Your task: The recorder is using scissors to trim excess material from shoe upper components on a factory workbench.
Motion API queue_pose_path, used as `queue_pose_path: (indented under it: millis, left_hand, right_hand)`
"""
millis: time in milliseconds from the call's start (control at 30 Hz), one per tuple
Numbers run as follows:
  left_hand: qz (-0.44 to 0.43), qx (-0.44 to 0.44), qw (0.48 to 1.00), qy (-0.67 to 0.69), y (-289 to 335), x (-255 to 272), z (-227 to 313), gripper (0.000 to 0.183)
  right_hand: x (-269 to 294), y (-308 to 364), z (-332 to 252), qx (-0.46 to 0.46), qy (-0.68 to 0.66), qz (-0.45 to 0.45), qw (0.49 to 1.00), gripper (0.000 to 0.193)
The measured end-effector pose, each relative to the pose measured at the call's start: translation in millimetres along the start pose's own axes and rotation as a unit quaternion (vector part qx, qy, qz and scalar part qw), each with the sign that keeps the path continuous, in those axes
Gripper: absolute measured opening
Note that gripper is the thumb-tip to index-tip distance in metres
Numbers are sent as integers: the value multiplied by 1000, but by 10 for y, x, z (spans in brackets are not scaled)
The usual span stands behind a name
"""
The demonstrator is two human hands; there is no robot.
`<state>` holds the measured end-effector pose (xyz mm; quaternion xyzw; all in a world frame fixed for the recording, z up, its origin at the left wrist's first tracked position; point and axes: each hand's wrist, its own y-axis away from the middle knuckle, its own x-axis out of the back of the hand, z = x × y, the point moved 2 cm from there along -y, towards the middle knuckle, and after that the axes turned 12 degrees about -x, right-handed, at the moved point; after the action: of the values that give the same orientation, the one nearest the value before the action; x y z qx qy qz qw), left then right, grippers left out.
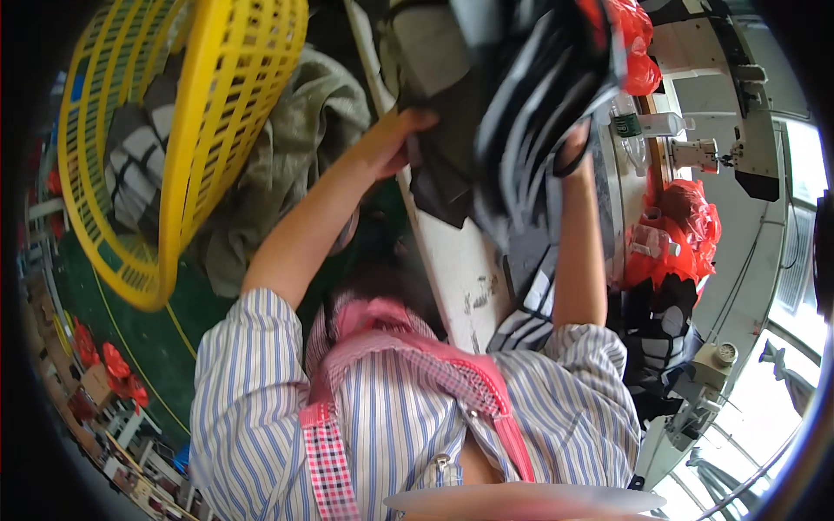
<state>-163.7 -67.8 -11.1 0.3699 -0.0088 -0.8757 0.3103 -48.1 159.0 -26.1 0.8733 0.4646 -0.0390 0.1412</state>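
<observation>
A thick bundle of dark grey, black and white cloth pieces [521, 122] is held up in front of me, its layers fanned and partly blurred. My left hand [395, 143] grips the bundle's left side, with the thumb showing on top and the other fingers partly hidden. On the right side my right hand [573, 148] is closed round the layers' edge, mostly covered by the cloth. Beneath the bundle runs a white table edge [443, 260]. More black and white cloth pieces [532, 308] lie by my right forearm.
At the left stands a yellow plastic basket [204, 130] with cloth pieces inside. Olive fabric [304, 148] lies beside it. Along the right are a clear bottle [629, 135], red plastic bags [686, 217] and a sewing machine [751, 113]. The floor [130, 347] is green.
</observation>
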Motion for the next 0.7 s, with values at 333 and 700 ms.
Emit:
queue_pose_path:
  millis: [333, 700]
  left_hand:
    - [-153, -218, 963, 38, 985, -587, 2240, 58]
    - [48, -363, 928, 72, 1811, 1354, 2960, 40]
  right_hand:
    - [-600, 215, -1776, 66, 88, -242, 964, 38]
    - [-4611, -1234, -1950, 134, 175, -443, 869, 44]
